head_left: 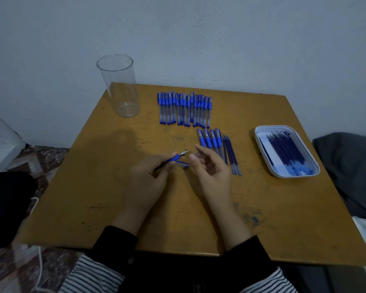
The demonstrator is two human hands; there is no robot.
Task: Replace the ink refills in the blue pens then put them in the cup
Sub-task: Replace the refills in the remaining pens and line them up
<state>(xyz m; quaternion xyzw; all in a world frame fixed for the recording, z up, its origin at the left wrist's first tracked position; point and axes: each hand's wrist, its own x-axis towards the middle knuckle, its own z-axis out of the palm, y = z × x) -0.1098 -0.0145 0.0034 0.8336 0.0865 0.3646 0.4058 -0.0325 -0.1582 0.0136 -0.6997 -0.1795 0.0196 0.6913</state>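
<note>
At the frame's centre our left hand [150,176] pinches an opened blue pen [176,158], tip aimed right, probably so that our right hand [209,172], fingers slack and holding nothing, can work on the refill. A loose pen part [183,165] lies just beneath. Right of centre, four pens [209,140] lie beside loose refills [231,155]. The tray [257,142] at right keeps spare refills [285,151] together. Farther up lies the row of pens [184,108]. The cup [119,87], upper left, stands empty.

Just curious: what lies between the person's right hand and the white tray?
In the head view, a few loose ink refills lie beside the right hand; then bare table up to the tray.
</note>
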